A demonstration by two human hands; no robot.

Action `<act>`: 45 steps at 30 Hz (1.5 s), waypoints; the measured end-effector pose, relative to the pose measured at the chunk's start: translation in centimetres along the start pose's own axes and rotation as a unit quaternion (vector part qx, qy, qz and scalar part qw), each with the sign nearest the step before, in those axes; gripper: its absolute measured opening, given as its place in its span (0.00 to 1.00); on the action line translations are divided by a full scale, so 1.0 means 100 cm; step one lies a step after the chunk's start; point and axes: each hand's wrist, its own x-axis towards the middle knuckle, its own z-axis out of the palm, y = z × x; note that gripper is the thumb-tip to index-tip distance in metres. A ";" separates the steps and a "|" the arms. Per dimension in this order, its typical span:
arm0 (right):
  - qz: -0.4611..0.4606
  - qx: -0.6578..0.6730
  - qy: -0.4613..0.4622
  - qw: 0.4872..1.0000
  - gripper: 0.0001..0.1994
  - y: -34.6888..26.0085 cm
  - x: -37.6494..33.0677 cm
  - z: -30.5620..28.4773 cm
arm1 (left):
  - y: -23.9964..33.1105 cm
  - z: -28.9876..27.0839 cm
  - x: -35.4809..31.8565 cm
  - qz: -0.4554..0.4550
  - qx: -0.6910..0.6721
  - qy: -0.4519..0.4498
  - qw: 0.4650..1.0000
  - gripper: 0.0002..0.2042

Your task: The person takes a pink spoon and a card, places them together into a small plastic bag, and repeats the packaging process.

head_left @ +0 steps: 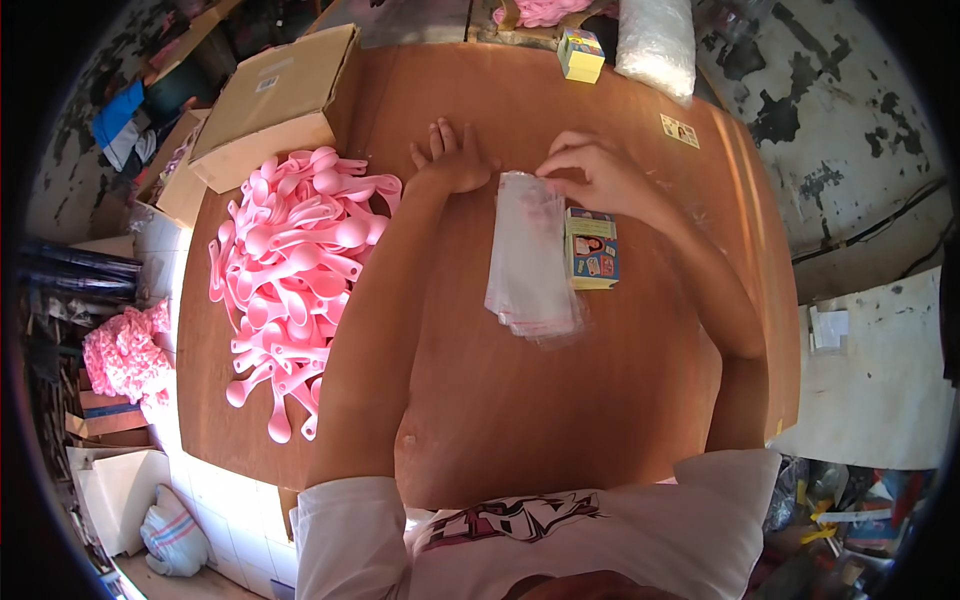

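My left hand [458,163] rests on the table with its fingers spread, holding nothing. A stack of clear plastic bags [530,255] lies in front of me, slightly fanned at its near end. At the stack's far right corner, my right hand [598,178] is closed, thumb and forefinger pinching the edge of a bag. How many bags it has between the fingers cannot be made out. Touching the stack's right side is a small block of printed cards [593,250], yellow and blue. To the left of my left forearm spreads a large pile of pink plastic spoons [295,250].
A closed cardboard box [275,100] stands at the table's far left, behind the spoons. Another yellow card block [581,55] and a roll of clear plastic [656,45] are at the far edge. One loose card [679,131] lies far right on the brown wooden table [530,420].
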 end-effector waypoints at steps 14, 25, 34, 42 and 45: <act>0.137 0.305 0.114 0.936 0.06 -0.019 -0.096 -0.071 | -0.005 0.004 0.004 0.017 -0.035 0.041 0.998 0.45; 0.367 -0.078 0.282 0.883 0.16 -0.033 -0.274 -0.077 | 0.012 -0.055 -0.109 0.262 0.079 0.173 0.946 0.31; 0.191 0.339 0.191 0.901 0.15 -0.213 -0.312 -0.039 | -0.031 -0.014 -0.397 0.598 0.016 0.055 0.799 0.20; 0.136 0.484 -0.131 0.855 0.18 -0.257 -0.338 0.077 | -0.093 0.144 -0.436 0.339 -0.403 -0.250 0.813 0.12; 0.335 0.370 -0.178 0.848 0.15 -0.257 -0.349 0.128 | -0.125 0.223 -0.418 0.229 -0.413 -0.200 0.858 0.12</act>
